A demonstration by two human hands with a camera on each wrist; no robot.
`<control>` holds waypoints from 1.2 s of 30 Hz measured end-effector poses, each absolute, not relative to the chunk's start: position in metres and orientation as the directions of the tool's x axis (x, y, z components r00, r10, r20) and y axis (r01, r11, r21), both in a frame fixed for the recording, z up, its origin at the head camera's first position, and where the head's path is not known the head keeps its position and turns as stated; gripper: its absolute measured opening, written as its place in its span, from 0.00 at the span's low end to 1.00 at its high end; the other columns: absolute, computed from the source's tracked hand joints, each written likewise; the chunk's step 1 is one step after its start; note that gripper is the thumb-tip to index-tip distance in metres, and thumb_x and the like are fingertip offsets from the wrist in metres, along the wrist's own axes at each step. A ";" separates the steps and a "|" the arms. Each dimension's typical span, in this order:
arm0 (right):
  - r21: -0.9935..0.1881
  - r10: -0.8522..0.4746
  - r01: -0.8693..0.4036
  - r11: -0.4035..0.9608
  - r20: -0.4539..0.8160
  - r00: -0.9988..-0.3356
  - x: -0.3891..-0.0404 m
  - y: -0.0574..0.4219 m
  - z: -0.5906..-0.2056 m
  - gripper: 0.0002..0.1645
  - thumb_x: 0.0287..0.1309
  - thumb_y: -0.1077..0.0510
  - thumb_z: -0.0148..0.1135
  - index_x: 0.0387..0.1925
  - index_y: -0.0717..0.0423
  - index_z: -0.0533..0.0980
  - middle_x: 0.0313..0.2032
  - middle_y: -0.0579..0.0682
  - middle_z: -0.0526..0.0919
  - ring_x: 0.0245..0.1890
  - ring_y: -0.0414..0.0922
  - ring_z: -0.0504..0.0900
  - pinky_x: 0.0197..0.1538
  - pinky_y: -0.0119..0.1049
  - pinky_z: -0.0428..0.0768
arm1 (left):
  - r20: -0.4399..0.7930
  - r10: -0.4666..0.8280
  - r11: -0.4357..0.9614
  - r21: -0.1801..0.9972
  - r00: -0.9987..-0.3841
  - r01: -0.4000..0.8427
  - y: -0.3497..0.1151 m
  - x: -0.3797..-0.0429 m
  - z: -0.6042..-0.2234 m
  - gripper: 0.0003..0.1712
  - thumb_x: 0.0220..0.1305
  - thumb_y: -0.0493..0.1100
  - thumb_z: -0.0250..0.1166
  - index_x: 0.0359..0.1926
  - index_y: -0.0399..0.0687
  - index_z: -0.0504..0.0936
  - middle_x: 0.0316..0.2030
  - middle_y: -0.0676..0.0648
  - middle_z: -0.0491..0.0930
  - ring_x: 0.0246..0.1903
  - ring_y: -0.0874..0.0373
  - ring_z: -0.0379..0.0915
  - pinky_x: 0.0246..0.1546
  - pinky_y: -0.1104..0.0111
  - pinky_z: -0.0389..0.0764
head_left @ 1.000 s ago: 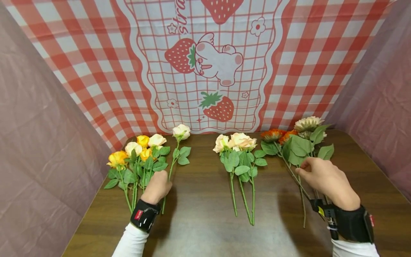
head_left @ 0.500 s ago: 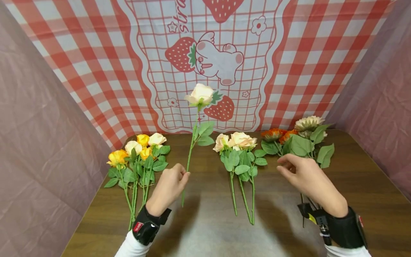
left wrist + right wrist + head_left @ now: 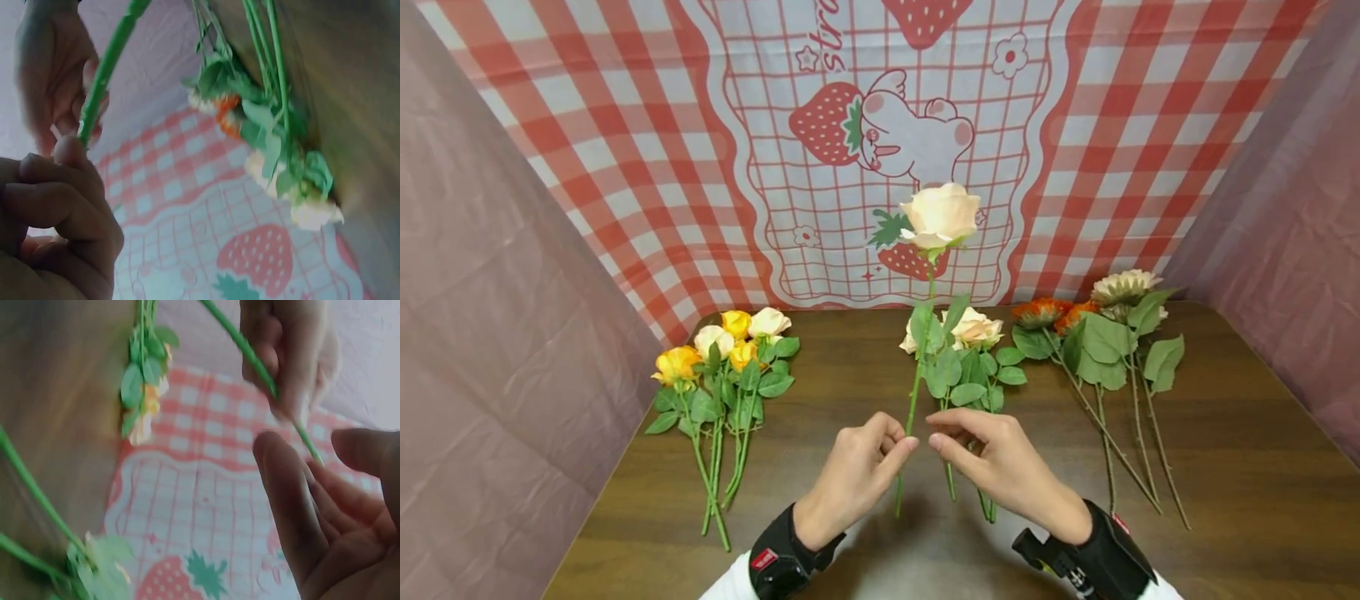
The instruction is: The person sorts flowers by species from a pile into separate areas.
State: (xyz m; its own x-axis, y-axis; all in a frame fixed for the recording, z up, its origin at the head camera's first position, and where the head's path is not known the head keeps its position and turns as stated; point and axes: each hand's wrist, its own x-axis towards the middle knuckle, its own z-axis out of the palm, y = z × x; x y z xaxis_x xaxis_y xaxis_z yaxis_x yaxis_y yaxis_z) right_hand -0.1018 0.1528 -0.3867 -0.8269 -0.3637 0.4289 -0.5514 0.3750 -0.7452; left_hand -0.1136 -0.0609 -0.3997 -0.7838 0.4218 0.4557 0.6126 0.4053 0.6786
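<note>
My left hand point(image 3: 857, 471) pinches the green stem of a cream rose point(image 3: 942, 215) between thumb and fingers, holding it upright above the table. Its bloom stands in front of the patterned cloth, and its leaves overlap the middle bunch. My right hand point(image 3: 1000, 467) is just to the right of that stem, thumb and fingers parted around a gap, with nothing gripped. In the left wrist view the rose stem point(image 3: 106, 72) rises from the fingertips. The right wrist view shows the stem point(image 3: 250, 356) passing through the left hand, its end near my right fingers.
A bunch of peach roses point(image 3: 976, 329) lies mid-table behind my right hand. Yellow and cream roses point(image 3: 713, 342) lie at left; orange and cream flowers point(image 3: 1123, 287) lie at right. Behind the wooden table point(image 3: 820, 367) hangs a checked strawberry cloth point(image 3: 1112, 150).
My left hand has lifted the cream rose off the table beside the left bunch and carried it right to the middle. My right hand has left the right-hand flowers and moved left toward the stem.
</note>
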 end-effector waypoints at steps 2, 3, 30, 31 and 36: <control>-0.769 -0.343 -0.531 0.356 0.421 -0.840 -0.099 0.147 -0.388 0.12 0.64 0.64 0.63 0.49 0.60 0.80 0.31 0.45 0.85 0.27 0.34 0.81 0.28 0.31 0.79 | 0.473 0.442 0.355 0.688 -0.762 0.633 -0.057 -0.111 -0.405 0.07 0.66 0.36 0.65 0.33 0.44 0.74 0.21 0.52 0.79 0.19 0.70 0.71 0.19 0.81 0.71; -0.776 -0.327 -0.524 0.352 0.423 -0.845 -0.098 0.145 -0.388 0.12 0.64 0.64 0.63 0.49 0.60 0.80 0.31 0.45 0.85 0.27 0.34 0.82 0.28 0.32 0.80 | 0.485 0.453 0.334 0.686 -0.748 0.647 -0.055 -0.110 -0.407 0.07 0.66 0.35 0.66 0.33 0.44 0.74 0.21 0.52 0.79 0.19 0.70 0.71 0.19 0.82 0.71; -0.755 -0.182 -0.149 0.639 0.039 -0.982 -0.146 0.172 -0.435 0.07 0.64 0.68 0.57 0.40 0.65 0.81 0.19 0.45 0.78 0.17 0.41 0.75 0.23 0.31 0.71 | 0.471 0.563 0.447 0.517 -0.679 0.730 -0.046 -0.105 -0.411 0.03 0.67 0.41 0.65 0.36 0.47 0.81 0.24 0.56 0.80 0.22 0.75 0.67 0.24 0.85 0.69; -0.757 -0.179 -0.136 0.639 0.026 -0.984 -0.147 0.172 -0.436 0.08 0.64 0.68 0.57 0.41 0.66 0.81 0.19 0.46 0.78 0.17 0.41 0.76 0.23 0.31 0.71 | 0.473 0.563 0.449 0.514 -0.678 0.731 -0.046 -0.105 -0.410 0.03 0.67 0.40 0.65 0.36 0.47 0.81 0.23 0.56 0.80 0.22 0.75 0.67 0.24 0.85 0.68; -0.768 -0.160 -0.068 0.637 -0.046 -0.986 -0.148 0.170 -0.438 0.16 0.62 0.67 0.60 0.51 0.70 0.77 0.18 0.47 0.80 0.16 0.43 0.78 0.21 0.33 0.73 | 0.445 0.563 0.460 0.531 -0.696 0.712 -0.048 -0.105 -0.407 0.03 0.67 0.40 0.64 0.36 0.46 0.82 0.24 0.56 0.80 0.21 0.75 0.66 0.24 0.85 0.68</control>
State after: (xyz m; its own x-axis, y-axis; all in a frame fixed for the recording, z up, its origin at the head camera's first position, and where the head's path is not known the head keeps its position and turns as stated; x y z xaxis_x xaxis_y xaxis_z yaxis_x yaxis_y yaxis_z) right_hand -0.1481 0.1702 -0.4379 -0.9860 -0.1604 -0.0461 -0.0677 0.6369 -0.7680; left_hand -0.1049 -0.0479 -0.4074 -0.6960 0.5634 0.4451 0.7117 0.4595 0.5313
